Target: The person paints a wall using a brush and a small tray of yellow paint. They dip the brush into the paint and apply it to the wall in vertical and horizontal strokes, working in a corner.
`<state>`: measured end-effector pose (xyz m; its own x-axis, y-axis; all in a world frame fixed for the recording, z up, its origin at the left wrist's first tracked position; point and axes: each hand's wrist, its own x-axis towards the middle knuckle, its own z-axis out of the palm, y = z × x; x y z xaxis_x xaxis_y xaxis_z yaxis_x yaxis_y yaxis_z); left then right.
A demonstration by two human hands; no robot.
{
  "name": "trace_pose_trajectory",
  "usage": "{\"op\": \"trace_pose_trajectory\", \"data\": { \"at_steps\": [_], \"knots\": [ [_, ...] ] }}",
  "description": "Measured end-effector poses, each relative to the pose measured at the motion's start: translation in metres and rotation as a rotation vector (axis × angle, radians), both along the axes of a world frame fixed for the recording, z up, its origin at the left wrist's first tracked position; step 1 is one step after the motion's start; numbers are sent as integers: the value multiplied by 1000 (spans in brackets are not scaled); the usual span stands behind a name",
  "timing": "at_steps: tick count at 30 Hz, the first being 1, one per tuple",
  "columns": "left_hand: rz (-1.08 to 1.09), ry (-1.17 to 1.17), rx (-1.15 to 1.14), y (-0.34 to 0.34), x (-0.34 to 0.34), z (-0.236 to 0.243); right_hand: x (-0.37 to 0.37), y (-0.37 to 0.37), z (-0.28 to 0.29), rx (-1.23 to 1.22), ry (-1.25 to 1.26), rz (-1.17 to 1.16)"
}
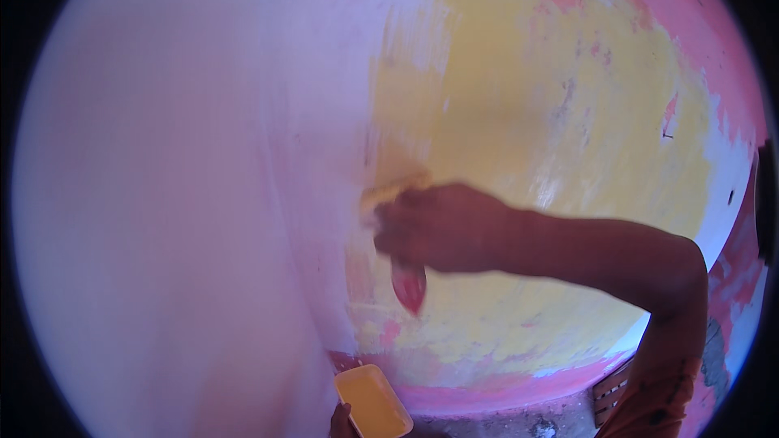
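Note:
My right hand (442, 227) is closed around a paintbrush (410, 285), whose red handle sticks out below the fist. Its bristles, blurred and yellow, lie against the wall (495, 113) at the left border of a broad yellow painted patch. Streaky, thin yellow strokes mark that border. Low in the view, my left hand (342, 422) grips the left side of a shallow rectangular tub (345, 381) with yellow paint inside. Only the fingers of that hand show, at the lower edge.
A pale whitish wall (162, 195) fills the left side and meets the yellow one at a corner. Pink old paint (722, 40) surrounds the yellow at top and right. A brown slatted wooden thing (610, 393) stands low at right, beside the grey floor (519, 426).

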<state>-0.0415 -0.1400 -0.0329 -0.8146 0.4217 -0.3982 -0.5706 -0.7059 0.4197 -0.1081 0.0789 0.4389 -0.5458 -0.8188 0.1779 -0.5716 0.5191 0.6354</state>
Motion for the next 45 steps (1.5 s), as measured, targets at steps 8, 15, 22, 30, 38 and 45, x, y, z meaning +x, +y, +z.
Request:
{"op": "trace_pose_trajectory", "data": {
  "at_steps": [8,15,22,30,38,45],
  "knots": [
    [-38,15,76,-6,2,14,8,-3,158,-489,450,68],
    [-50,-58,84,4,7,45,-33,29,-24,290,469,197],
    [-147,24,100,-7,-7,2,-4,11,33,-136,-79,-210],
    [-79,-29,32,9,-1,6,-1,34,157,-373,583,97],
    [-93,6,57,12,-3,-5,-7,41,-51,326,291,144],
    [-116,18,90,17,-4,-2,-29,32,92,-432,90,-106]
  ]
}}
